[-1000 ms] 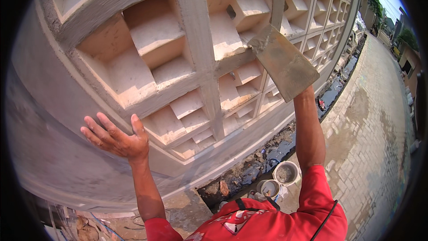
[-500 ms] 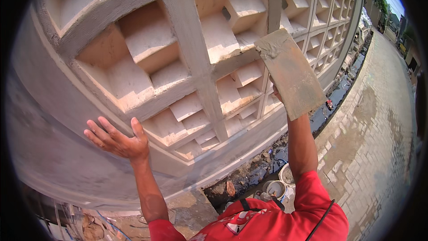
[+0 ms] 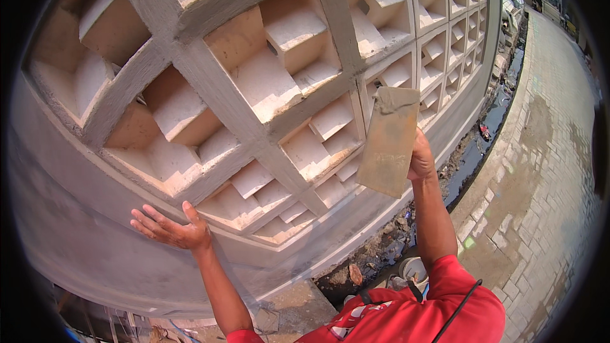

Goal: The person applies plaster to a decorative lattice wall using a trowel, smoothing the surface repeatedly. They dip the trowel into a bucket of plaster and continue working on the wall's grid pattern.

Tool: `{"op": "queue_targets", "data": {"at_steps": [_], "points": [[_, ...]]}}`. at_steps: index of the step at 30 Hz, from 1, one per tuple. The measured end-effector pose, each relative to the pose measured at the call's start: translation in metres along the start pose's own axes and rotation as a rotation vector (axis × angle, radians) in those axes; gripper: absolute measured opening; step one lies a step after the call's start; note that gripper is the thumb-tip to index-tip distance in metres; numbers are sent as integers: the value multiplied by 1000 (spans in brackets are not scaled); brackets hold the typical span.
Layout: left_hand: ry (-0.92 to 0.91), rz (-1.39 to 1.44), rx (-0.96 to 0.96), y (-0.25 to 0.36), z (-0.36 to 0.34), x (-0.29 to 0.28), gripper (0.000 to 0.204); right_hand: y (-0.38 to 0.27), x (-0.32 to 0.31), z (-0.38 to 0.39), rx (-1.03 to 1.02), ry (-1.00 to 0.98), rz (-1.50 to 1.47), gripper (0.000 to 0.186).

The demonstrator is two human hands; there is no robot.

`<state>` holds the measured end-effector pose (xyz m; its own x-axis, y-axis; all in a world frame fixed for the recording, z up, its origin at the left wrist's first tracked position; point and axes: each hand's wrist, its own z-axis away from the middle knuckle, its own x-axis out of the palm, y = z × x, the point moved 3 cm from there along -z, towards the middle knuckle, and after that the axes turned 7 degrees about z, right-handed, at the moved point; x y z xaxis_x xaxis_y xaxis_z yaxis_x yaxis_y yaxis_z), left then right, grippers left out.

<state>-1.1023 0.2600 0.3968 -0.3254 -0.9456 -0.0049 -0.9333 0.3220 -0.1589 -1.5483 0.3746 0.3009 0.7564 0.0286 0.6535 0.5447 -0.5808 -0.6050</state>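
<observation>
My right hand (image 3: 422,157) grips a rectangular plastering trowel (image 3: 389,149) from behind, its flat, mortar-smeared face toward me. A lump of wet grey mortar (image 3: 395,98) clings along the blade's upper end. The handle is hidden behind the blade. In front of the trowel stands a wall of pale openwork ventilation blocks (image 3: 259,82), framed by grey mortar joints (image 3: 213,86). Whether the blade touches the blocks I cannot tell. At the lower left my left hand (image 3: 175,228) is open, fingers spread and holding nothing, in front of the smooth grey wall base (image 3: 76,197).
A ditch with dark water (image 3: 467,168) runs along the foot of the wall. Beside it lies a paved path (image 3: 534,197) with sandy patches. A bucket (image 3: 415,271) stands low by my right side, near a reddish stone (image 3: 355,274).
The trowel has come down and turned more upright, with my right hand now showing beside its edge. My left hand stays spread, slightly lower. The view of the wall has shifted.
</observation>
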Motion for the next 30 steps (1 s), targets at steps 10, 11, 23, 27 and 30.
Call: {"op": "queue_targets", "data": {"at_steps": [10,11,23,27,30], "points": [[-5,-31,1,1,0,1,75,-22,34,-32,-491,-126,1532,72],[-13,-30,-4,1,1,2,76,-17,35,-32,-517,-89,1599,70],[-32,-46,-13,3,1,0,77,4,39,-48,-566,-8,1811,71],[-28,-47,-8,1,0,-1,76,4,18,-22,-446,-48,1813,69],[-16,-40,-10,3,-4,0,75,-22,26,-22,-466,35,1763,67]]}}
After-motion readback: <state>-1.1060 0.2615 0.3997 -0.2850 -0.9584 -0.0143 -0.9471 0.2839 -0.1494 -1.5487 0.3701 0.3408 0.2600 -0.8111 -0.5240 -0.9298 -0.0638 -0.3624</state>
